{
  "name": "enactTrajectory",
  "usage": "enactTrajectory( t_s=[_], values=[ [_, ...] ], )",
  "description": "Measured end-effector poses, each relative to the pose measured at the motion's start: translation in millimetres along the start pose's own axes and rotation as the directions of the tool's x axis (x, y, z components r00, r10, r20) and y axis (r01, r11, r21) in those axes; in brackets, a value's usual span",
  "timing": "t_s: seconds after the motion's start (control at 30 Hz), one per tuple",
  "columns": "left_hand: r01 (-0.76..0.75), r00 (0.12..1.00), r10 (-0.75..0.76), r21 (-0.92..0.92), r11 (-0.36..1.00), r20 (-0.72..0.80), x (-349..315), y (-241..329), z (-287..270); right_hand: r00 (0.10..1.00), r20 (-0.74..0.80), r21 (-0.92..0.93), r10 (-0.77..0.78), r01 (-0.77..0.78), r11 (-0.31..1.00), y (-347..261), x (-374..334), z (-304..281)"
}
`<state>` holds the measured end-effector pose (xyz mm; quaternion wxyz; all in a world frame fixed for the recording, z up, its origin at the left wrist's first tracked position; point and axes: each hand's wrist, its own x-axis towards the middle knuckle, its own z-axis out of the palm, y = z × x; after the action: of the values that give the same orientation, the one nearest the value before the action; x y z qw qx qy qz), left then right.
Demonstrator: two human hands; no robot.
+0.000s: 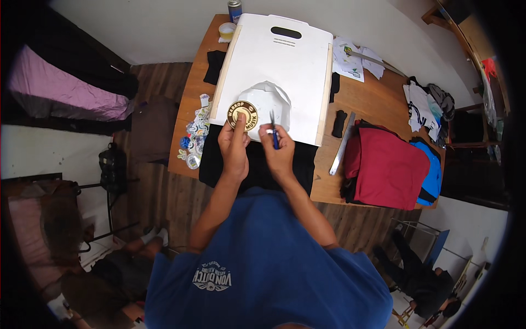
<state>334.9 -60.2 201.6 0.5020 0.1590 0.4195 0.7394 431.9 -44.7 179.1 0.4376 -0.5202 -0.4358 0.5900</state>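
Observation:
My left hand (234, 151) pinches a round brown-and-cream printed sticker (246, 124) between thumb and fingers. In my right hand (281, 153) is a blue-handled pointed metal tool (275, 141), its narrow tip directed away from me; I cannot tell whether it is scissors or a knife. A small white bit shows at the right fingertips. Both hands are over the near edge of a white board (274, 57) with a handle slot. A creased, pale sheet (279, 101) lies on the board just beyond the hands. Black cloth (257, 167) lies under the board's near end.
Several cut-out stickers (194, 140) lie left of the board. A metal ruler (341, 147), a folded red garment (389, 164) and blue cloth (434, 172) are at right. Printed sheets (350, 60), a spray can (234, 10) and a small tub (226, 31) sit farther back. Two people are behind me.

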Motion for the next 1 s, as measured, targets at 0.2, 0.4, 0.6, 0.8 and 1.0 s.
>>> enactTrajectory(
  t_s=[0.2,0.4,0.6,0.8,1.0],
  values=[
    [-0.015,0.999,0.017,0.055,0.998,-0.037,2,4,-7,0.977,0.179,-0.354,-0.115,0.173,0.919,7,51,-28],
    [-0.008,0.996,0.016,0.09,0.996,-0.087,1,6,-16,0.97,0.115,-0.792,-0.215,0.22,0.57,-2,62,-39],
    [0.006,0.995,0.01,0.152,0.988,-0.104,4,4,-17,0.965,0.074,-0.649,-0.252,0.238,0.722,-1,63,-32],
    [-0.078,0.996,0.086,0.229,0.97,-0.027,7,-1,-8,0.955,0.269,0.121,0.126,-0.163,0.979,-9,35,-28],
    [-0.215,0.974,0.182,0.314,0.925,0.132,7,3,-1,0.872,0.448,0.317,-0.197,0.051,0.947,-15,8,-20]
  ],
)
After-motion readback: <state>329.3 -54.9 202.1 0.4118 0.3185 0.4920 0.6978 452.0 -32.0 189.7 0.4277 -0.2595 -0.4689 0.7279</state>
